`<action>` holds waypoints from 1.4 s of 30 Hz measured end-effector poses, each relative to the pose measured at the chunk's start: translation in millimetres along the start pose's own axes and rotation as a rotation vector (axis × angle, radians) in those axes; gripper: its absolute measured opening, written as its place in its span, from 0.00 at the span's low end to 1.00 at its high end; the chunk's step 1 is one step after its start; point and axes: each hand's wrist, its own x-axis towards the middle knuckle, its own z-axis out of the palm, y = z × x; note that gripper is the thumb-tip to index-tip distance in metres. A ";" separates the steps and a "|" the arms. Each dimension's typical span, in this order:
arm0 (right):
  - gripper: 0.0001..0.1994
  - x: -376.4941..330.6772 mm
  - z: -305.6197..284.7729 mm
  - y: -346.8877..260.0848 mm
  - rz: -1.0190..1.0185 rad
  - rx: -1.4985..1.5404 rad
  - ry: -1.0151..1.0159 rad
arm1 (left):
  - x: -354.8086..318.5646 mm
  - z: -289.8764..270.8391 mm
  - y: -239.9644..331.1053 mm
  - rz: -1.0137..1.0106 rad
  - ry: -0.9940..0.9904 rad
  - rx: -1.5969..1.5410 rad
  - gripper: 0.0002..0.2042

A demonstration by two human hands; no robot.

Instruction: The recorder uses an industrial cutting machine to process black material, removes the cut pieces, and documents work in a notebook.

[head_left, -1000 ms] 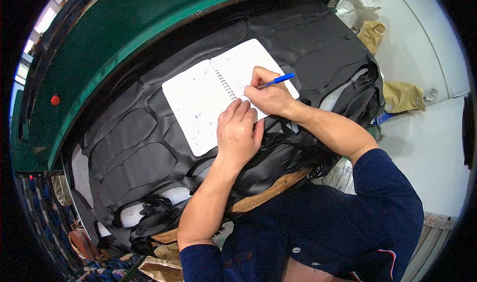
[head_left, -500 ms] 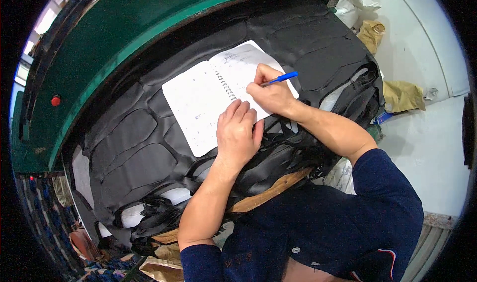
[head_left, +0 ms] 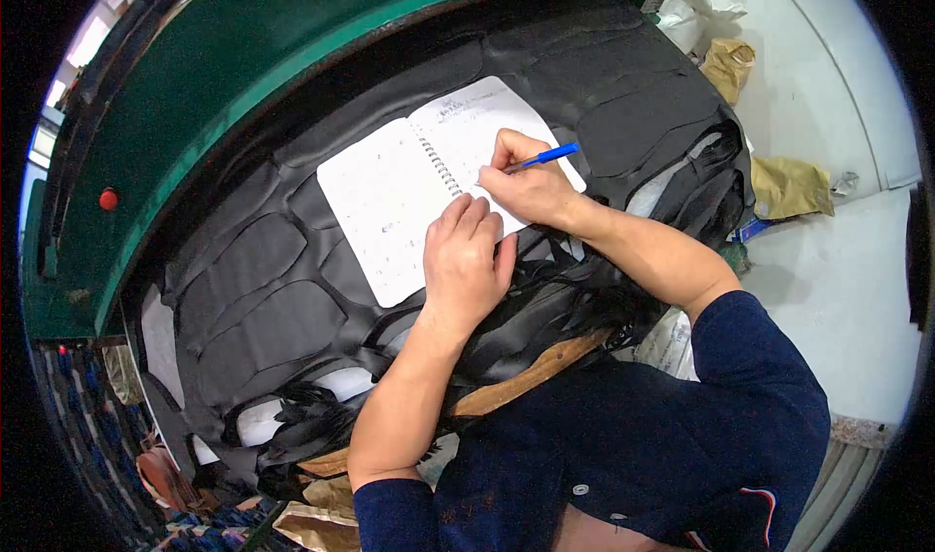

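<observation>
A spiral-bound notebook lies spread flat on black sheet material, with handwriting on its right-hand page. My right hand rests on that page, its fingers closed around a blue-capped pen whose tip points down at the paper near the spiral. Across the notebook's near edge, by the lower end of the spiral, lies my left hand. Its fingers are stretched out flat and hold nothing.
Beyond the black sheets runs a green machine frame with a red button. Black scraps heap along the near side above a wooden edge. Crumpled brown paper and a white bag lie at right.
My right hand and the pen have shifted slightly left on the page, toward the spiral. The left hand and the notebook have stayed in place.
</observation>
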 end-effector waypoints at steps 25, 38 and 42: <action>0.10 -0.5 0.3 1.5 -0.006 0.064 0.054 | 0.8 -1.2 1.5 -0.018 -0.008 -0.003 0.12; 0.10 0.9 -2.7 -0.8 -0.002 -0.031 0.003 | 0.4 -1.9 1.2 -0.024 -0.017 0.008 0.12; 0.10 0.4 -2.6 0.0 -0.035 -0.064 0.019 | 1.4 -3.6 1.3 -0.015 -0.025 -0.010 0.12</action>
